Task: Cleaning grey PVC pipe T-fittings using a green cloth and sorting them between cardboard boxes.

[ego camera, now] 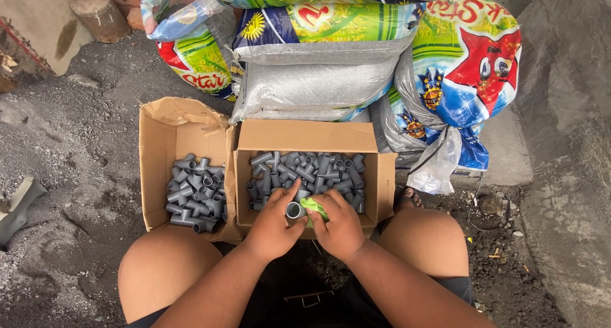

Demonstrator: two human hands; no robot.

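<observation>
The left hand has its fingers curled round a short grey pipe fitting, holding it with the open round end facing up. The right hand is closed on a scrap of bright green cloth, pressed against the right side of the fitting, so the two hands meet over it. Both hands sit at the near edge of a cardboard box that stands open with its far flap folded back; the fitting is held just above that near edge. Inside the box lies a loose heap of grey fittings of the same kind. Touching it on the left is a second open cardboard box, with another pile of grey fittings in its near half. The person's bare knees show near left and near right of the hands, and a sandalled foot rests just right of the first box. Behind both boxes, on the far side, stuffed printed sacks are stacked. The ground is dark grey grit.
</observation>
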